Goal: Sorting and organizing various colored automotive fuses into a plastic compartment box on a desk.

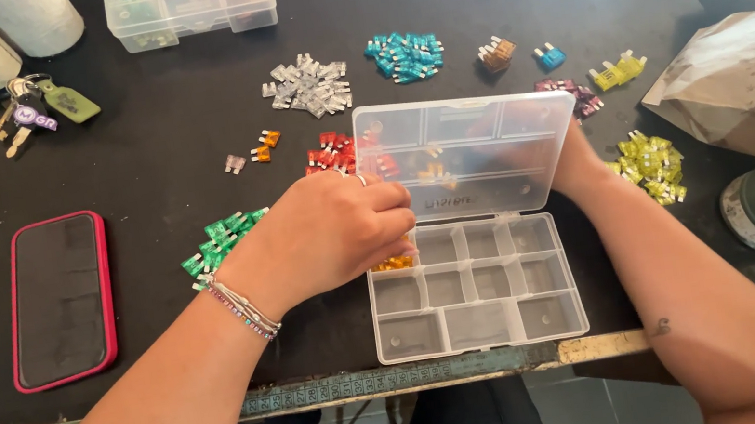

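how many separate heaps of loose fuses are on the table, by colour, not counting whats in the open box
Clear fuse heap: 1
Teal fuse heap: 1
Brown fuse heap: 1
Blue fuse heap: 1
Purple fuse heap: 1
Yellow fuse heaps: 2
Red fuse heap: 1
Orange fuse heap: 1
Green fuse heap: 1
Total: 10 heaps

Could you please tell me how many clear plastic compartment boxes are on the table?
2: an open organiser box at the near edge, and a closed box at the far edge; others may lie out of view.

black table w/ fuse piles, clear organizer box, phone, keys, paper bag
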